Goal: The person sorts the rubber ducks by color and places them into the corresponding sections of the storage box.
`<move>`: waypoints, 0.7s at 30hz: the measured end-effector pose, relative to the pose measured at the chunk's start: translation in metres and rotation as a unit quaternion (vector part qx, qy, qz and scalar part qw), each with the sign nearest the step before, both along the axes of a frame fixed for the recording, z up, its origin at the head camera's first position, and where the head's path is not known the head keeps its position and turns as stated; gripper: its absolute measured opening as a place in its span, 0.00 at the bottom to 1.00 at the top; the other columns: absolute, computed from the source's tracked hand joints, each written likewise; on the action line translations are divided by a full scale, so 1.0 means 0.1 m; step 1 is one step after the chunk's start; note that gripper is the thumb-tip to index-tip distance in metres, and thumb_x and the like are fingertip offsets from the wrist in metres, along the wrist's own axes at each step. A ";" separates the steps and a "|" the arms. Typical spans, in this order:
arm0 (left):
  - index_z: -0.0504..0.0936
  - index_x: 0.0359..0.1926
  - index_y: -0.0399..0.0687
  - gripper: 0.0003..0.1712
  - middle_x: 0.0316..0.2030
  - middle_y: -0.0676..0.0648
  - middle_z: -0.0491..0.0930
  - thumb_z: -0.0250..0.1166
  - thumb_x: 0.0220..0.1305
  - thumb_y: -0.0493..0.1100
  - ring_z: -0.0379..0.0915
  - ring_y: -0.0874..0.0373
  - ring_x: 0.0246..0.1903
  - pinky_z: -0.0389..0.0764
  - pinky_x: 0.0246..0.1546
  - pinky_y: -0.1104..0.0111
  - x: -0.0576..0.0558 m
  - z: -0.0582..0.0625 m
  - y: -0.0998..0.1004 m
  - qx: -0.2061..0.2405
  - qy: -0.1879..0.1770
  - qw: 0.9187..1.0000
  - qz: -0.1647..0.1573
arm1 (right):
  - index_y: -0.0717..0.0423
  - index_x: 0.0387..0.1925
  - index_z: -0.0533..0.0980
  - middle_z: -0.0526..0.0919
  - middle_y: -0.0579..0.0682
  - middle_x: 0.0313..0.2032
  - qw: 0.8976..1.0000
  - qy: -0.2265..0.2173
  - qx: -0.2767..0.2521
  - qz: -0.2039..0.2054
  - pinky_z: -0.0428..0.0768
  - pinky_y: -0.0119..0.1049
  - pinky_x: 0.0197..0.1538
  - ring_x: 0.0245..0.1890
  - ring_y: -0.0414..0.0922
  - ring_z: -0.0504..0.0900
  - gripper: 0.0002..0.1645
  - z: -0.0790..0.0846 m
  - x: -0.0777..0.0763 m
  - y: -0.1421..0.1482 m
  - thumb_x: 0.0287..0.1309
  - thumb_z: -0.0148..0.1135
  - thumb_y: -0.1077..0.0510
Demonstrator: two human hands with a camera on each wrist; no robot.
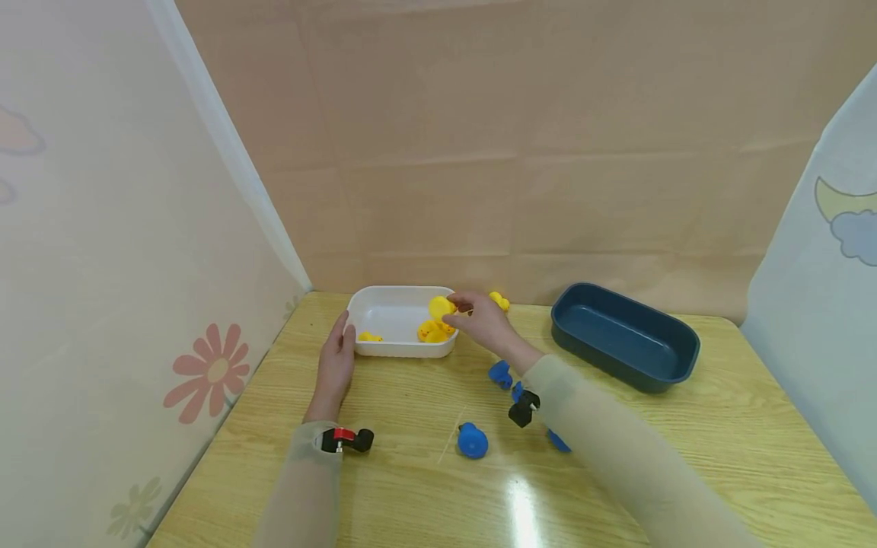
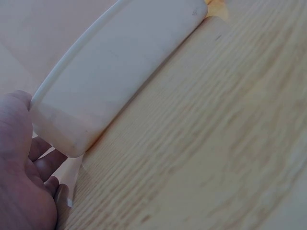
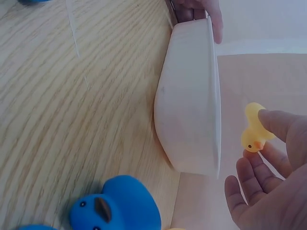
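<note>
My left hand (image 1: 337, 358) grips the left end of a white plastic tub (image 1: 400, 349), thumb at the rim and fingers against the outer wall. Over the tub's right end, my right hand (image 1: 485, 323) pinches a yellow rubber duck (image 3: 256, 128) between thumb and fingertips, above the rim. Inside the tub, several more yellow ducks (image 1: 432, 332) cluster at the right, and another yellow duck (image 1: 370, 336) lies at the left, partly hidden by the front wall.
A dark blue tub (image 1: 620, 365) stands to the right. One yellow duck (image 1: 499, 301) sits behind my right hand. Several blue ducks, including a nearer blue duck (image 1: 473, 441), lie on the wooden table (image 1: 404, 487), some partly hidden by my right arm. A brown backdrop (image 1: 425, 213) rises behind.
</note>
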State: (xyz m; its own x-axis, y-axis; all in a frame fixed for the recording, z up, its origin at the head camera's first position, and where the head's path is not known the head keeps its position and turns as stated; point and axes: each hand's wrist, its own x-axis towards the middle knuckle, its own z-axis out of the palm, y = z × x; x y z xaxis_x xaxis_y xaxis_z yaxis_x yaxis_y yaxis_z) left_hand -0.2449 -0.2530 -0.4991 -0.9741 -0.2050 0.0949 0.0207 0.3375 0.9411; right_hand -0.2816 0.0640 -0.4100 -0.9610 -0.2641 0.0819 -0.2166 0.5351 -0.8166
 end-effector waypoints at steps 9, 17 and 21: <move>0.56 0.90 0.59 0.37 0.86 0.49 0.57 0.45 0.90 0.64 0.50 0.46 0.85 0.55 0.84 0.47 -0.01 -0.01 0.01 -0.001 -0.003 1.000 0.002 | 0.56 0.72 0.81 0.85 0.54 0.64 1.000 -0.009 0.010 0.007 0.83 0.49 0.64 0.64 0.56 0.79 0.30 0.01 0.02 -0.11 0.74 0.75 0.51; 0.56 0.90 0.58 0.37 0.87 0.48 0.56 0.45 0.91 0.62 0.48 0.45 0.86 0.53 0.84 0.46 -0.02 -0.02 0.00 -0.002 0.001 1.000 0.002 | 0.56 0.73 0.80 0.85 0.53 0.65 1.000 -0.001 0.002 0.026 0.79 0.51 0.70 0.64 0.55 0.80 0.31 0.01 0.01 -0.15 0.75 0.74 0.50; 0.56 0.90 0.57 0.36 0.87 0.48 0.56 0.45 0.91 0.62 0.48 0.46 0.86 0.53 0.84 0.47 -0.02 -0.02 0.00 -0.003 -0.001 1.000 0.004 | 0.56 0.75 0.78 0.84 0.54 0.66 1.000 -0.004 -0.001 0.029 0.79 0.51 0.71 0.65 0.56 0.79 0.33 0.03 0.02 -0.15 0.76 0.73 0.48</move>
